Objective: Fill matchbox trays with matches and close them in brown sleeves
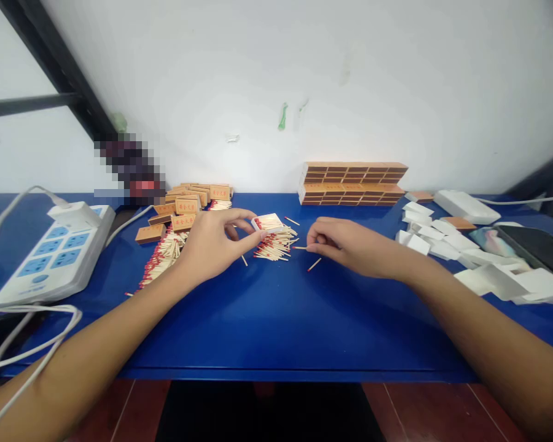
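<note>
- At nine o'clock from the red-tipped wooden match heap [274, 247], the left hand [216, 240], fingers slightly parted, grips a match-filled white cardboard tray [275, 231] at twelve.
- At three, the right hand [338, 241] pinches one red-tipped match [300, 248], fingertips together.

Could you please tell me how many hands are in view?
2. The left hand, left of the picture's centre, holds a tray of matches; the right hand, right of centre, pinches a single match. No others show.

One head-worn view looks forward and down across the blue table [258, 331] to the wall [212, 73]
</note>
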